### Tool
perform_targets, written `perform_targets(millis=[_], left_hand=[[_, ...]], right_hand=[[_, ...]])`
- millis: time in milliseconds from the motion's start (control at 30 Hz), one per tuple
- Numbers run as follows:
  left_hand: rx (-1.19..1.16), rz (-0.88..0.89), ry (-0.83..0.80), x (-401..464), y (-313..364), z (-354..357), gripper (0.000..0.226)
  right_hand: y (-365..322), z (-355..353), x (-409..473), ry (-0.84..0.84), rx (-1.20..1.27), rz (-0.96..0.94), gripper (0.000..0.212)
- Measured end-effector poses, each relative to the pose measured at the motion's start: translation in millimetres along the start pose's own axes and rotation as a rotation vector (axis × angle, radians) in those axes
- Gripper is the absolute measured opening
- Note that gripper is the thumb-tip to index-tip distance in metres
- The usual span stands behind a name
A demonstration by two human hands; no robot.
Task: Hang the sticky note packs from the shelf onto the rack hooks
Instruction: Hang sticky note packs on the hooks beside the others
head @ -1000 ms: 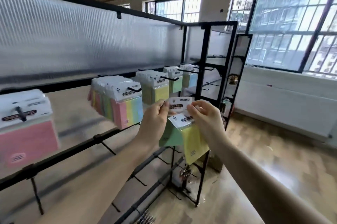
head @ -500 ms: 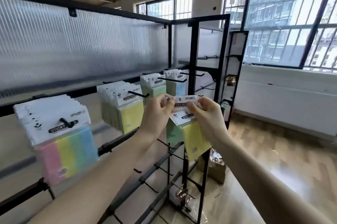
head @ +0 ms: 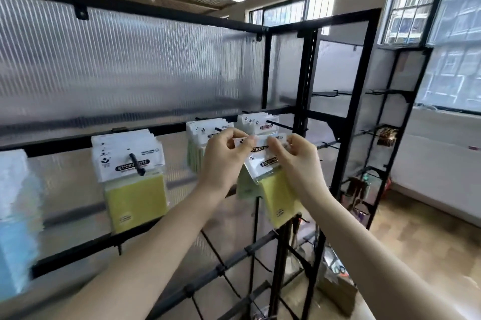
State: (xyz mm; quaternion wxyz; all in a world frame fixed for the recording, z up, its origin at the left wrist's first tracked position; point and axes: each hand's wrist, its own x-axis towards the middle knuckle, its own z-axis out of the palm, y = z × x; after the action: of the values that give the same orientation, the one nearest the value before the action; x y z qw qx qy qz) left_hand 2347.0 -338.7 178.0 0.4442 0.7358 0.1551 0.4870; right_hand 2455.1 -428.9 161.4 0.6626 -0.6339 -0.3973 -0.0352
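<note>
Both hands hold up a small bunch of sticky note packs (head: pixel 279 196) by their white header cards; a yellow pack hangs in front and a pale green one behind. My left hand (head: pixel 223 161) pinches the left end of the cards. My right hand (head: pixel 294 161) pinches the right end. The bunch is in front of the black rack (head: pixel 304 101), close to a hook (head: pixel 279 125) that carries several packs (head: pixel 256 123). Another hook (head: pixel 136 167) to the left holds a thick stack of yellow packs (head: pixel 135 197).
More packs hang behind my left hand (head: pixel 200 134) and at the far left edge, blue ones (head: pixel 15 228). Bare black hooks stick out of the lower rails (head: pixel 221 265). A second black stand (head: pixel 385 142) with small goods stands to the right, over a wooden floor.
The view has shifted right along the rack and closer. Both hands have lifted the bunch of packs up toward the hooks on the upper rail.
</note>
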Motion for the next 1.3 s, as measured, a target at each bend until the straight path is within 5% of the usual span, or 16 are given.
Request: perform_targets(millis=[200, 500, 633, 800, 1300], left_hand=[[0.038, 0.089, 0.024, -3, -2, 5, 0.014], [0.182, 0.137, 0.101, -3, -19, -1, 0.01], [0.342, 0.134, 0.244, 6, -37, -4, 0.017], [0.58, 0.192, 0.464, 20, -53, -2, 0.026], [0.639, -0.161, 0.607, 26, -68, -1, 0.031]], right_hand=[[13, 5, 21, -0.139, 0.032, -0.058, 0.052], [32, 18, 35, -0.293, 0.087, -0.072, 0.036], [47, 35, 47, -0.258, 0.039, -0.063, 0.024], [54, 57, 58, -0.248, 0.013, -0.015, 0.039], [54, 87, 52, -0.223, -0.1, 0.144, 0.025]])
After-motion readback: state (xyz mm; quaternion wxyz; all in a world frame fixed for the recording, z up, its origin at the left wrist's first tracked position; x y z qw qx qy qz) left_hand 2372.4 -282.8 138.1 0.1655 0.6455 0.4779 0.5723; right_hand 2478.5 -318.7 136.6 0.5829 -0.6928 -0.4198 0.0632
